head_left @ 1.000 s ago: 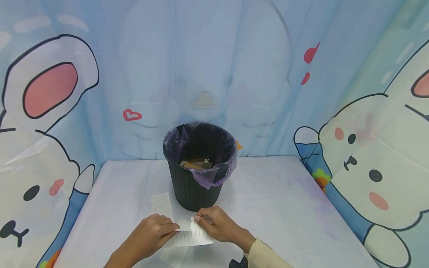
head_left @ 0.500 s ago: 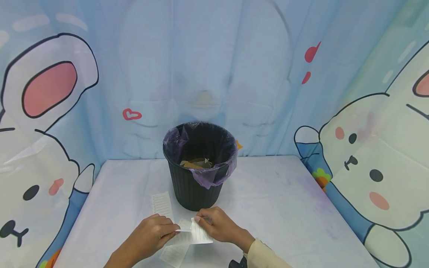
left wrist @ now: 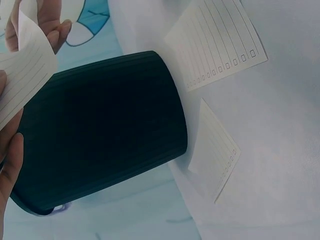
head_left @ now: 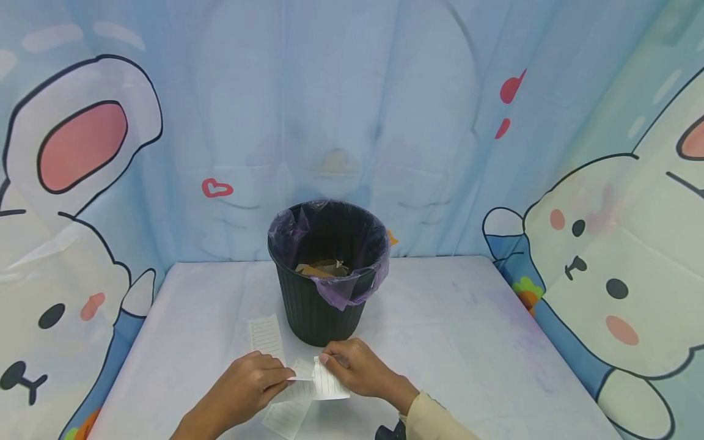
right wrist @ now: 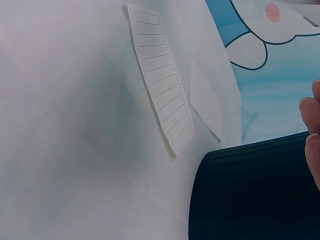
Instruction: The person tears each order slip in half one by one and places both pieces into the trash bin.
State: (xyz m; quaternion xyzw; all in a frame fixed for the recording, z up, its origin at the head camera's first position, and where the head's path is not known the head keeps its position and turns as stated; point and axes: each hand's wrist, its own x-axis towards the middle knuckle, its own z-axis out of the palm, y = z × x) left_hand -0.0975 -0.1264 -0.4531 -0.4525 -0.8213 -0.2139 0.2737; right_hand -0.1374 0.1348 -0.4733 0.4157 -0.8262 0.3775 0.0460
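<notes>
tearing, or maybe folding, seems to be the step in hand: lined paper (head_left: 326,386) is pinched by the left hand (head_left: 254,386) and the right hand (head_left: 360,370), just in front of the black bin (head_left: 316,318). a firm pinch at both ends is probably called for next. whether one piece is held or two can't be told, and in the right wrist view the grip gets cut off.

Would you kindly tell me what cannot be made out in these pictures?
Head: how deep the scraps go, hidden by the bin wall and liner.
Head: the dark object by the sleeve, cut off by the bottom edge.
Left wrist: most of the left hand, cut off by the left edge.
Right wrist: most of the right hand, cut off by the right edge.
</notes>
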